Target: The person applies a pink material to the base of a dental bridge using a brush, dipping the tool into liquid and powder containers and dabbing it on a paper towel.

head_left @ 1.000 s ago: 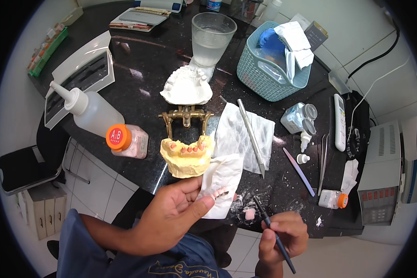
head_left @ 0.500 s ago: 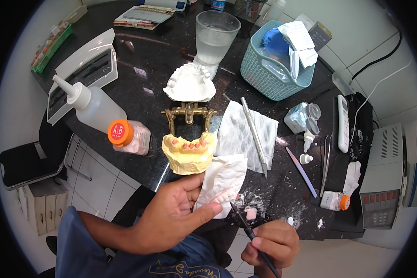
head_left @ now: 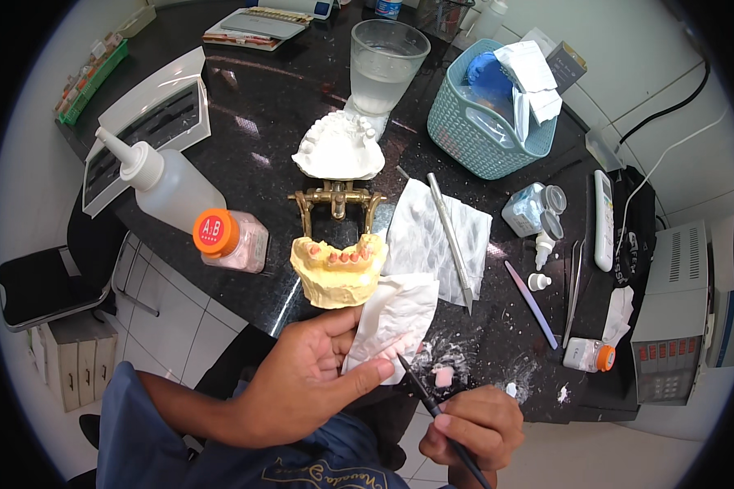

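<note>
My left hand [head_left: 314,383] is closed on a folded white tissue [head_left: 408,306], pinching its near edge under the thumb. Pinkish-white material [head_left: 395,349] lies on the tissue by the thumb; its exact shape is hard to make out. In my right hand [head_left: 481,424] is a slim black brush [head_left: 426,394], gripped like a pen, its dark tip at the pinkish material. Just beyond my left fingers stands a yellow dental cast [head_left: 338,281] with orange-pink teeth spots. It sits on a brass articulator [head_left: 337,204], whose other half bears a white cast [head_left: 338,147].
An orange-capped jar [head_left: 232,240] and a squeeze bottle [head_left: 171,187] stand left. A glass of water [head_left: 383,69] and a teal basket [head_left: 489,151] are farther back. A knife [head_left: 448,236] rests on another tissue [head_left: 404,244]. A pink block [head_left: 444,376] lies amid white powder.
The brush tip has moved slightly left, from the tissue's edge onto the pinkish material. My left hand keeps its hold on the tissue. The whole view has shifted a little.
</note>
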Tool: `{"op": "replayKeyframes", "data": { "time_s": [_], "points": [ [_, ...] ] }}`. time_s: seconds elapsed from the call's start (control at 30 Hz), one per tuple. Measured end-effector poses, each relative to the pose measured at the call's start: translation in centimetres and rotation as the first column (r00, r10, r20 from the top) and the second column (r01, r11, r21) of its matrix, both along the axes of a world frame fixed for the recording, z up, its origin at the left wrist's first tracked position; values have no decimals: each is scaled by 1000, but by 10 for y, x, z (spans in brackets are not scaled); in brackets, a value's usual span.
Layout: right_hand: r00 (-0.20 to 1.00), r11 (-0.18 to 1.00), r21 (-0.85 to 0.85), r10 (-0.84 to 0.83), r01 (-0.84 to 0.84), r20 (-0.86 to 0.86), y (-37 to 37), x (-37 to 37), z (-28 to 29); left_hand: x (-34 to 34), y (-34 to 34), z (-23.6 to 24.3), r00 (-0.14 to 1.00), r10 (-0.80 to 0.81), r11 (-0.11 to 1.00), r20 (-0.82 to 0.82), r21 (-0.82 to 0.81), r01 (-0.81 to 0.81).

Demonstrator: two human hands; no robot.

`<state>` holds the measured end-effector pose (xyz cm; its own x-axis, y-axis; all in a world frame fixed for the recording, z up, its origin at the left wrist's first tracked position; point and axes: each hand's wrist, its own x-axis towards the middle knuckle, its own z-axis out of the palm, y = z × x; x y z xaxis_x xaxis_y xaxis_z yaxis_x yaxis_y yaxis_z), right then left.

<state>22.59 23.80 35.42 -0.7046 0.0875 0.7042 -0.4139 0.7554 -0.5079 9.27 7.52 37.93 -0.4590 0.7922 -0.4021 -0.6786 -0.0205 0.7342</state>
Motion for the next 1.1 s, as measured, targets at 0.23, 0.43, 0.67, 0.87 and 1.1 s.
{"op": "replayKeyframes", "data": {
  "time_s": [0.23,0.43,0.67,0.87,1.1],
  "points": [
    [1000,1000,-18,12,-12,19,4,4,1,-1,1,2,1000,-3,1000,15,3,3],
    [999,999,-20,28,-27,34,4,3,2,-1,0,1,1000,-14,1000,1,-1,14],
    [999,1000,6,30,-30,32,5,2,1,1,1,1,1000,1,1000,4,8,-1],
    [999,994,-110,17,-12,47,3,5,2,0,1,1,1000,0,1000,8,14,0],
    [998,999,-17,48,-48,35,5,1,0,0,1,0,1000,-9,1000,-4,9,9]
  ]
}}
